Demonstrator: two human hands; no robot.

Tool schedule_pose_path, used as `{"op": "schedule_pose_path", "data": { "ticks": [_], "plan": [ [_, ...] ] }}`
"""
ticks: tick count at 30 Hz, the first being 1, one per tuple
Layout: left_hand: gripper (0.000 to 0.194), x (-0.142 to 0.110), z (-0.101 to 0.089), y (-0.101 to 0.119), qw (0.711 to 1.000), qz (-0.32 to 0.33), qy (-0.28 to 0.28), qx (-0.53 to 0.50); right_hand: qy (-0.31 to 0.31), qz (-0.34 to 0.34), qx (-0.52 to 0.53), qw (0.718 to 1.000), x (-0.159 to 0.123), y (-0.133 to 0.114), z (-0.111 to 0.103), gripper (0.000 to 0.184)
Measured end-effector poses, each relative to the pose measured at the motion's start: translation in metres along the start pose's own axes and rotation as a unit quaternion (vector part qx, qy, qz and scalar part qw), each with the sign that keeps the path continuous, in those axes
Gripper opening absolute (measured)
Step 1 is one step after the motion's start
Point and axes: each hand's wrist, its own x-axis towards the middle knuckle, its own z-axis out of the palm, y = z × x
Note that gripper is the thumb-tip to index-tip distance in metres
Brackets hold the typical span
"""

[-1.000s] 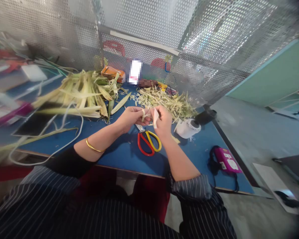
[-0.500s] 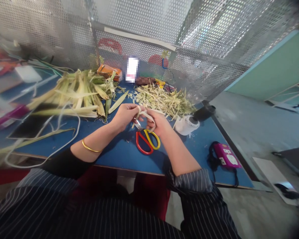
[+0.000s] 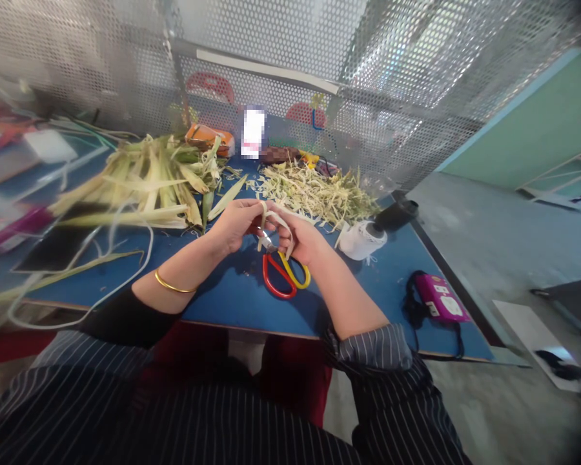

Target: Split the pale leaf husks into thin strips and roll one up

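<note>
My left hand (image 3: 235, 223) is closed, its thumb and fingers pinching a pale strip of husk (image 3: 285, 225) that loops between the two hands. My right hand (image 3: 300, 234) is closed on the same strip, whose free end curves down over the fingers. Just below my hands lies a pair of scissors (image 3: 279, 292) with one red and one yellow handle; the blades are partly covered by my fingers. Beyond my right hand spreads a heap of shredded pale husk (image 3: 319, 192). A bundle of long husk leaves (image 3: 150, 171) lies past my left hand.
White thread on a spool (image 3: 362, 241) lies right of my hands on the blue table (image 3: 232, 290). A purple power box (image 3: 440, 297) with black cable sits near the right edge. A white cord (image 3: 145, 258) loops at left. Perforated metal panels (image 3: 271, 39) stand behind.
The view has shifted slightly. Both hands keep hold of the strip, and its loop by my right fingers now bends further down.
</note>
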Motion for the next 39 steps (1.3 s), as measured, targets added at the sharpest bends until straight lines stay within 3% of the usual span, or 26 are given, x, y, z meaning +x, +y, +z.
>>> {"op": "schedule_pose_path", "data": {
  "ticks": [4, 7, 9, 11, 16, 20, 23, 26, 28, 29, 34, 39],
  "plan": [
    [0.019, 0.006, -0.005, 0.001, 0.996, 0.017, 0.086, -0.002, 0.03, 0.001, 0.021, 0.999, -0.009, -0.005, 0.004, 0.022],
    [0.019, 0.008, -0.006, 0.003, 0.991, 0.049, 0.119, 0.026, 0.057, -0.096, -0.047, 0.993, -0.017, -0.009, 0.008, 0.013],
    [0.02, 0.008, -0.006, 0.003, 0.988, 0.069, 0.125, 0.052, 0.05, -0.165, -0.094, 0.981, -0.023, -0.012, 0.009, 0.02],
    [0.019, 0.007, -0.005, 0.004, 0.987, 0.083, 0.117, 0.077, 0.002, -0.197, -0.108, 0.974, -0.028, -0.016, 0.006, 0.025],
    [0.019, 0.003, -0.004, 0.005, 0.988, 0.076, 0.036, 0.128, -0.109, -0.159, -0.098, 0.976, -0.036, -0.03, -0.009, 0.036],
    [0.02, 0.0, -0.003, 0.005, 0.987, 0.05, -0.033, 0.151, -0.086, -0.195, -0.162, 0.963, -0.035, -0.031, -0.015, 0.031],
    [0.021, -0.001, -0.002, 0.005, 0.983, 0.038, -0.079, 0.163, 0.007, -0.306, -0.272, 0.912, -0.031, -0.027, -0.015, 0.016],
    [0.021, -0.003, -0.001, 0.005, 0.98, 0.027, -0.117, 0.16, 0.091, -0.442, -0.385, 0.805, -0.027, -0.023, -0.013, 0.021],
    [0.02, -0.004, -0.001, 0.006, 0.979, 0.013, -0.135, 0.153, 0.107, -0.483, -0.418, 0.762, -0.025, -0.021, -0.012, 0.022],
    [0.02, -0.004, -0.001, 0.006, 0.979, 0.005, -0.141, 0.149, 0.104, -0.476, -0.427, 0.762, -0.024, -0.02, -0.012, 0.023],
    [0.026, -0.006, -0.002, 0.006, 0.977, -0.034, -0.17, 0.127, 0.097, -0.364, -0.44, 0.815, -0.017, -0.013, -0.011, 0.03],
    [0.026, -0.004, -0.003, 0.005, 0.977, -0.061, -0.167, 0.122, 0.115, -0.354, -0.447, 0.814, -0.017, -0.012, -0.011, 0.028]
  ]
}}
